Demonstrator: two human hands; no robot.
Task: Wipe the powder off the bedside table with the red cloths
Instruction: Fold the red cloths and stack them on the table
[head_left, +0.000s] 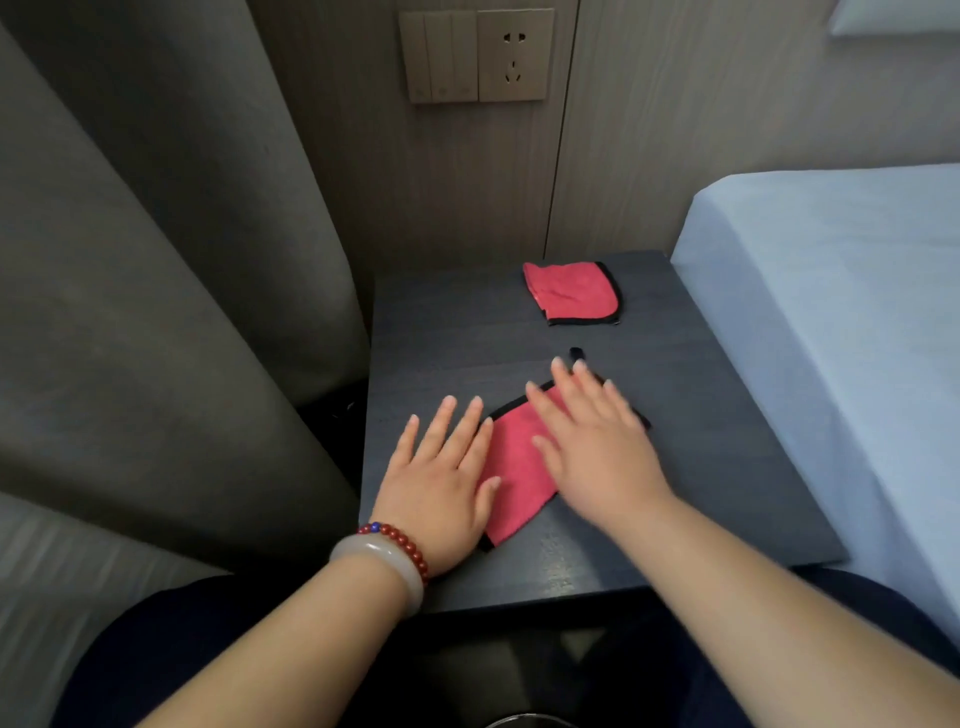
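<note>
The left hand (441, 478) and right hand (597, 441) lay flat, fingers straight and spread, holding nothing, on the near red cloth (514, 467) toward 7 o'clock on the dark table (441, 338). The second red cloth (571, 293) lay folded at 12 o'clock, well apart. The bed (831, 312) stood at 3 o'clock.

No legible text or labels.

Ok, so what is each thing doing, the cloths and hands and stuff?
Near red cloth with black trim: flat on table, under both hands.
Far red cloth with black trim: folded, untouched.
Left hand: open, resting on near cloth's edge.
Right hand: open, flat on near cloth.
Dark grey bedside table: no clear powder visible.
</note>
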